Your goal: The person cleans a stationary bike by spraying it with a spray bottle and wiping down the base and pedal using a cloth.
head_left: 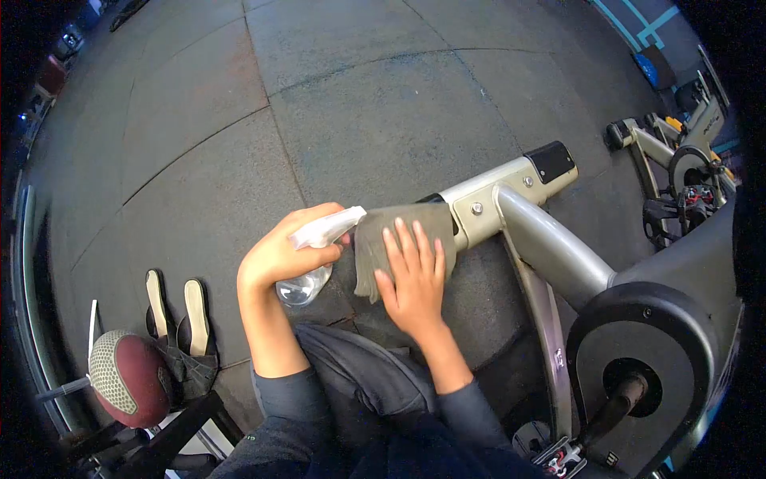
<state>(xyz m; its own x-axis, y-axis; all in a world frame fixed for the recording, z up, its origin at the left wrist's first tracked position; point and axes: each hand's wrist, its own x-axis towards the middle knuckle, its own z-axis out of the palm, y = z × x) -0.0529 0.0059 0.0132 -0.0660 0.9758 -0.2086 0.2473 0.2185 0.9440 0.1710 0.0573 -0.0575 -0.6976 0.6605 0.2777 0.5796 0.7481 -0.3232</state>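
My left hand (279, 247) is wrapped round a spray bottle (329, 227) with a white spray head. Part of its clear body shows below the hand, and the head points towards a grey-green cloth (371, 239). The cloth is draped over the end of the metallic base bar of an exercise bike (487, 195). My right hand (415, 283) lies flat on the cloth, fingers stretched out and slightly apart. Whatever part of the bar lies beneath the cloth is hidden.
The bike's black round housing (638, 351) and pedal (558, 459) stand close on my right. Another exercise bike (690, 160) is at the far right. To my left are a pair of sandals (195, 315) and a maroon ball (136, 379) on a dark frame. Rubber tiles (367, 120) cover the floor.
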